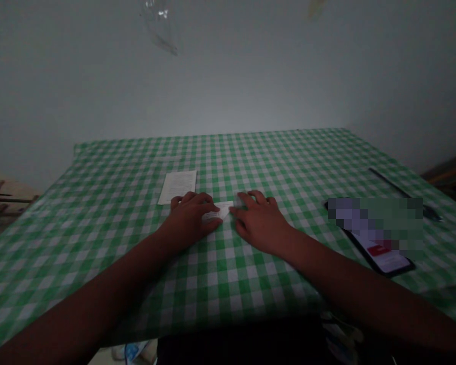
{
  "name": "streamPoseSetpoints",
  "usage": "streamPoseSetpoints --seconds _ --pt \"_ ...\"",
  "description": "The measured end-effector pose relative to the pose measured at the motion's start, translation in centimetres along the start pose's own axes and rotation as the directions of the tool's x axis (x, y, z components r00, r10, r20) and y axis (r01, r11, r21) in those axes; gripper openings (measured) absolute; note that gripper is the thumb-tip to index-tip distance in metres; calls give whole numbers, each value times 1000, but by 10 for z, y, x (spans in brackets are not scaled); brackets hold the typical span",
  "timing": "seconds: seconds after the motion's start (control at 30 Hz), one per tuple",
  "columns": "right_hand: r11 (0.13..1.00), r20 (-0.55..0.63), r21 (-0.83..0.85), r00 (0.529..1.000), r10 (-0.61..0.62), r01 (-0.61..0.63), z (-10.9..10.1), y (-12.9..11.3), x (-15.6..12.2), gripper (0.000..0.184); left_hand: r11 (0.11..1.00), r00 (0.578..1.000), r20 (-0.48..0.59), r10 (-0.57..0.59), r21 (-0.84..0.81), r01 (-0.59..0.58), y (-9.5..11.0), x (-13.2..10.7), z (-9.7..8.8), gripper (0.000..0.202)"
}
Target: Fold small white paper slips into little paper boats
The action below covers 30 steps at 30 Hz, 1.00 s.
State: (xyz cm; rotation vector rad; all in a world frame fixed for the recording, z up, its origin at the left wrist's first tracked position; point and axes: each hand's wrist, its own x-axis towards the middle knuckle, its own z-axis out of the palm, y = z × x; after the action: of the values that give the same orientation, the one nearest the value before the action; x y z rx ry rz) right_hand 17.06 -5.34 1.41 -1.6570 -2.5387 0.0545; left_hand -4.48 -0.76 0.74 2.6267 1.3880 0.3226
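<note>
A small folded piece of white printed paper (225, 207) lies on the tablecloth between my hands, with a slanted edge at its lower right. My left hand (190, 215) covers its left part and holds it down, index finger and thumb resting on it. My right hand (260, 220) is at the paper's right corner, fingers apart and bent a little, the index fingertip touching or nearly touching the edge. Just beyond my left hand lies a flat printed sheet (178, 185); the left fingers overlap its near edge in view.
A green and white checked tablecloth (228, 284) covers the table. To the right lie a phone (393, 262) with a lit, partly blurred screen and a thin dark stick-like object (389, 182). A pale wall (228, 76) stands behind the table.
</note>
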Motion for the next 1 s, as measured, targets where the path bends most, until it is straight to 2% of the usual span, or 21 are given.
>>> streamPoseSetpoints --seconds 0.1,0.23,0.33,0.47,0.53,0.73,1.0 --pt "1000 -1 -13 1000 28 -28 -1 5 2 42 1000 1000 15 -3 -6 3 0 0 -1 29" --pt "1000 -45 8 999 0 0 0 3 4 40 1000 1000 11 11 0 -11 1 -2 -1 31" --pt "995 -62 69 995 -73 77 0 -1 4 38 999 999 4 47 7 -47 1 -3 -1 33" --pt "963 -9 147 974 -227 226 0 -7 1 34 998 998 9 68 11 -69 -1 -4 0 31" --pt "952 -3 156 964 -267 264 2 -8 0 35 997 997 8 71 2 -71 -2 -4 2 31" --pt "979 -16 115 986 -167 168 5 -3 0 44 998 999 20 45 -36 -45 -3 -5 -1 31" --pt "987 24 39 988 -156 155 3 -4 -2 45 997 998 65 20 -70 -16 1 -4 -11 27"
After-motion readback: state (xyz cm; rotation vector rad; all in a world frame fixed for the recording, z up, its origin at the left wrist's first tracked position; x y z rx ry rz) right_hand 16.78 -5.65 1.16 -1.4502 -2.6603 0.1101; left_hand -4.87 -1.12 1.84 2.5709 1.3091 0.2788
